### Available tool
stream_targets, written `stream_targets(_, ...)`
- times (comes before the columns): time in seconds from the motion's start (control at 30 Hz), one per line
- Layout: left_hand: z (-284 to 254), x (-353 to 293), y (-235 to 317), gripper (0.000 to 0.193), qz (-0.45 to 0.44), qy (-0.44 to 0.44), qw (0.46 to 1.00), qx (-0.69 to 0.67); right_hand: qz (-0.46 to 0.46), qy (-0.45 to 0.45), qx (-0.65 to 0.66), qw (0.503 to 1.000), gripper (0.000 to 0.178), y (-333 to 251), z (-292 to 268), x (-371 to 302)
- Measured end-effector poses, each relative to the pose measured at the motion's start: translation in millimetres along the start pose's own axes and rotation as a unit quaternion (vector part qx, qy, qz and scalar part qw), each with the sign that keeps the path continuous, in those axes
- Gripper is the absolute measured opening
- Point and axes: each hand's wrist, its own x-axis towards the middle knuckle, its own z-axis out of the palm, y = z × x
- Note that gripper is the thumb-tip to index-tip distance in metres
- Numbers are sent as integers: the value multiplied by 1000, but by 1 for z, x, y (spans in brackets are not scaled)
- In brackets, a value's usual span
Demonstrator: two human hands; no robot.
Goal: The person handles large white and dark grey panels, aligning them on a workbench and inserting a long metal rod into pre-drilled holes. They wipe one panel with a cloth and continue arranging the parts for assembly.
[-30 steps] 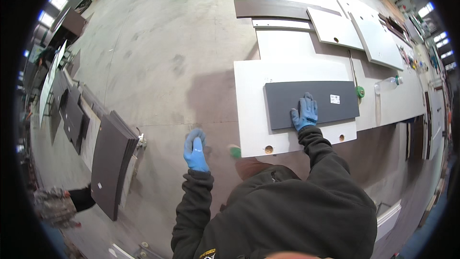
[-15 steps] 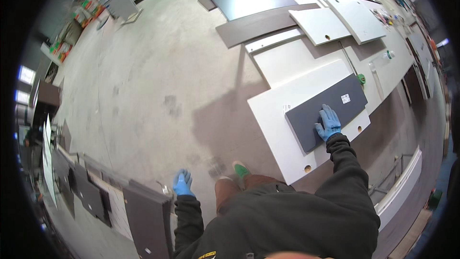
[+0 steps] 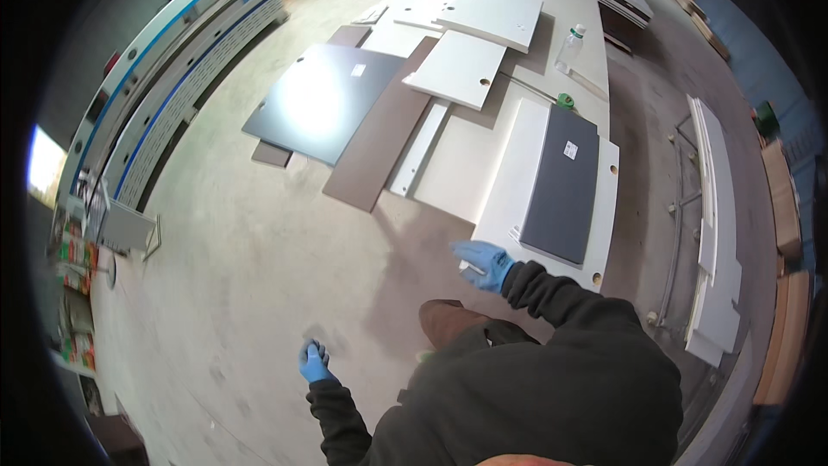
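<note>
My right hand [image 3: 486,266], in a blue glove, is at the near left corner of a white panel [image 3: 604,198]. Its fingers stretch leftward over that corner, and a sliver of white shows beside them; whether it presses on the board cannot be made out. On the panel lies a narrower dark grey board [image 3: 559,190] with a small white label. My left hand [image 3: 316,361], also gloved in blue, hangs over the concrete floor at the lower left. Its fingers are loosely bent and apart, with nothing seen in them.
Further up the table lie white panels [image 3: 492,13], a brown board [image 3: 379,129] and a shiny grey panel [image 3: 323,103]. A clear bottle [image 3: 569,50] and a green tape measure [image 3: 565,101] stand near them. White boards [image 3: 711,233] lean on a rack at right.
My right hand has left the dark grey board and moved to the white panel's near left corner. My body and view have turned left; the dark board still lies on the panel.
</note>
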Motion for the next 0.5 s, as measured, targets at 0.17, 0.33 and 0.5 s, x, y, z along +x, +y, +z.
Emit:
stream_targets(0.17, 101, 169, 112, 28, 148, -115, 977, 100, 209, 11, 268, 940, 39, -42, 53, 91)
stream_targets(0.33, 183, 314, 245, 27, 196, -125, 952, 198, 305, 31, 522, 796, 35, -52, 102, 247)
stream_targets(0.5, 274, 463, 333, 30, 253, -198, 922, 217, 390, 29, 684, 616, 38, -42, 143, 372)
